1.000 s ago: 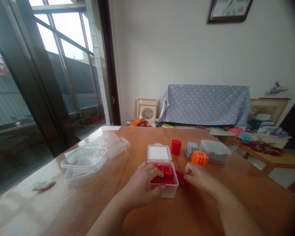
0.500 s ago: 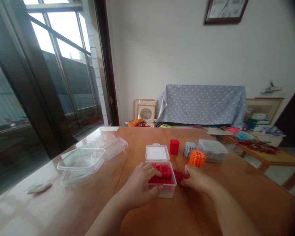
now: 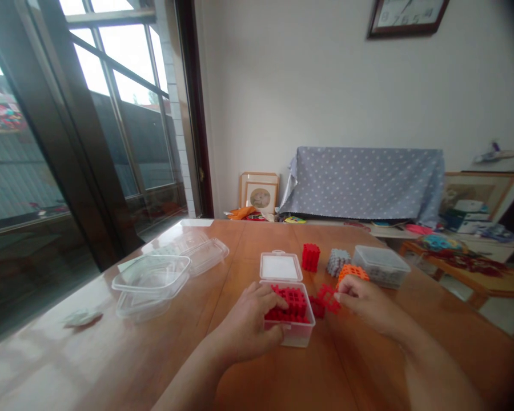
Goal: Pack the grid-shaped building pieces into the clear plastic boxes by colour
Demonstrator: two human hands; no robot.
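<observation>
A small clear box (image 3: 297,338) with its lid (image 3: 280,266) folded back holds red lattice pieces (image 3: 292,302). My left hand (image 3: 255,319) rests over the box's left side, thumb on the front rim and fingers on the red pieces. To the right of the box, my right hand (image 3: 362,299) pinches a red flat piece (image 3: 328,298) between thumb and forefinger. Another red piece (image 3: 316,308) lies beside the box, partly hidden. Behind my right hand is an orange block (image 3: 352,272), partly covered by it.
Beyond the box stand a red block (image 3: 310,257) and a grey block (image 3: 338,262). A lidded clear container (image 3: 381,266) is at the right. Several clear tubs (image 3: 152,282) and a small crumpled packet (image 3: 82,318) lie on the table's left side.
My right hand has moved right and slightly up, lifting a red piece away from the one beside the box. My left hand stays on the box. The view has shifted slightly.
</observation>
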